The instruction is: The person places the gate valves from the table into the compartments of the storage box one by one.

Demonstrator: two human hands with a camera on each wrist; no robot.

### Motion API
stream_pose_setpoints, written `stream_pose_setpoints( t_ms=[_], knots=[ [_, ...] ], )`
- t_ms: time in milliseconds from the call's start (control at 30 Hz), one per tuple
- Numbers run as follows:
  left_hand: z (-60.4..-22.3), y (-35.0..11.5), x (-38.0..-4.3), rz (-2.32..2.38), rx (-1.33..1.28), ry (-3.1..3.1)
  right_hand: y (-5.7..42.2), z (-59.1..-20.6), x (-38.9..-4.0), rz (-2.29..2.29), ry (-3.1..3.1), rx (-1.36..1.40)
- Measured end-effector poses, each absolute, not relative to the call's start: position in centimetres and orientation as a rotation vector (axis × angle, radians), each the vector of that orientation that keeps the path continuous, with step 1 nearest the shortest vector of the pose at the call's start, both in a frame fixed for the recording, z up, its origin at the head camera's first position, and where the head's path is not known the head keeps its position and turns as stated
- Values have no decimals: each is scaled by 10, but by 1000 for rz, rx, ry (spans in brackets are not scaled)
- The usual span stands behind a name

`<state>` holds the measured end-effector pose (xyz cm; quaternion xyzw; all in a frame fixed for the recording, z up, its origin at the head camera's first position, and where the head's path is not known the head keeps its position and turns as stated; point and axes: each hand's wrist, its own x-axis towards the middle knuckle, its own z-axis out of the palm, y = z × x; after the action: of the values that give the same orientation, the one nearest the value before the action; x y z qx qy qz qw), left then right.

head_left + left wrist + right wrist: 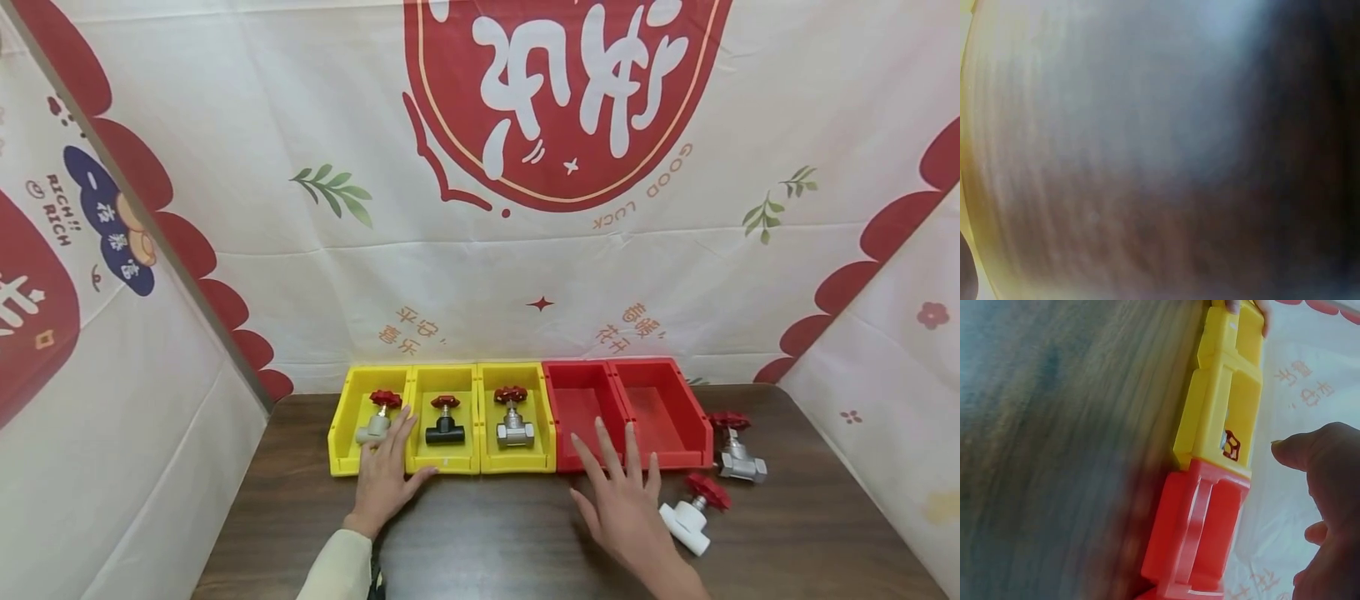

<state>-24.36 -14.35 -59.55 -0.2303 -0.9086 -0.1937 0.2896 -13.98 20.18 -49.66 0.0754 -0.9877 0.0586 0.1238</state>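
Observation:
My left hand rests with its fingers extended over the front edge of the leftmost yellow bin. Behind its fingertips sits a beige valve with a red handwheel. A black valve lies in the middle yellow bin, and a silver metal valve in the third. Fingers spread, my right hand hovers at the front of the two red bins; whether it touches them I cannot tell. To its right, a white valve lies on the table. The left wrist view is mostly blurred table.
Another metal valve with a red wheel lies beside the right red bin. All the bins stand in one row on a brown wooden table, against a printed cloth backdrop. Cloth also hangs at both sides.

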Motion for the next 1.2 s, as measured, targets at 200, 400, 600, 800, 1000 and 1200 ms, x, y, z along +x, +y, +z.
stream_pose_setpoints(
  t_ms=[200, 400, 600, 800, 1000, 1200],
  knots=[
    [-596, -143, -244, -530, -620, -2427, 215, -501, -129, 153, -2918, 139],
    [-596, -143, -244, -533, -625, -2416, 234, -507, -118, 136, -2989, 16],
    [-595, -143, -244, -528, -623, -2402, 250, -517, -110, 207, -3049, -121],
    [-594, -143, -243, -522, -616, -2414, 260, -522, -104, 252, -3064, -190],
    [-595, -144, -243, -506, -607, -2434, 266, -523, -99, 269, -3112, -256],
    [-594, -143, -243, -524, -612, -2435, 270, -522, -94, 274, -3173, -319]
  ],
)
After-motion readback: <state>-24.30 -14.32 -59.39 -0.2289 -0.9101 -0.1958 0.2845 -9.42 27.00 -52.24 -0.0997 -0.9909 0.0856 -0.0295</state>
